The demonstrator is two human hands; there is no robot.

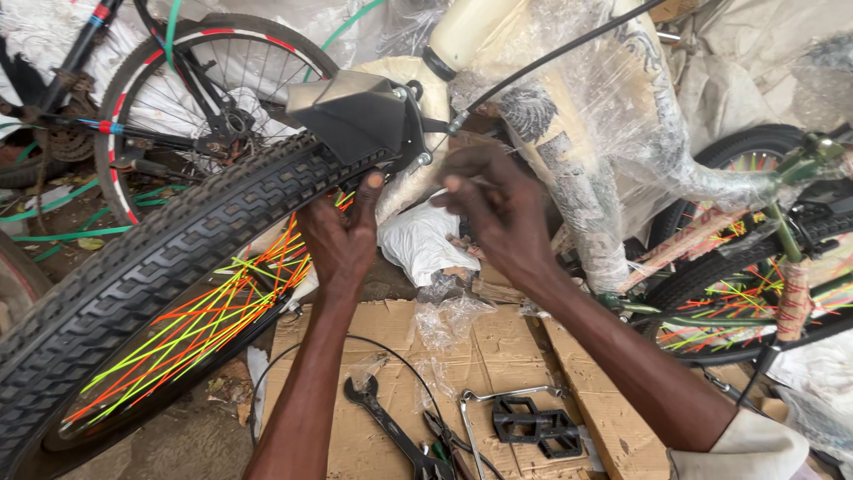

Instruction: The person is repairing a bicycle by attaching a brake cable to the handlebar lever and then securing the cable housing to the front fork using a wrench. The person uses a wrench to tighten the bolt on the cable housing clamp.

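Note:
A cream bicycle frame (577, 133) wrapped in clear plastic stands in front of me, its black front tyre (169, 258) running down to the lower left with orange and yellow-green spoke covers. A dark grey mudguard (355, 111) sits above the tyre by the brake. My left hand (342, 240) reaches up behind the tyre, its thumb touching the underside of the mudguard. My right hand (498, 209) is at the brake fitting next to the fork, fingers bent around a small part I cannot make out. A black cable (551, 58) runs up from there.
On the cardboard (515, 347) below lie a black spanner (391, 427), pliers (449, 440), a black pedal (538, 427) and a thin metal rod. Another wheel (178, 107) with red and white rim stands at the back left. A further wrapped bicycle (764, 258) is at the right.

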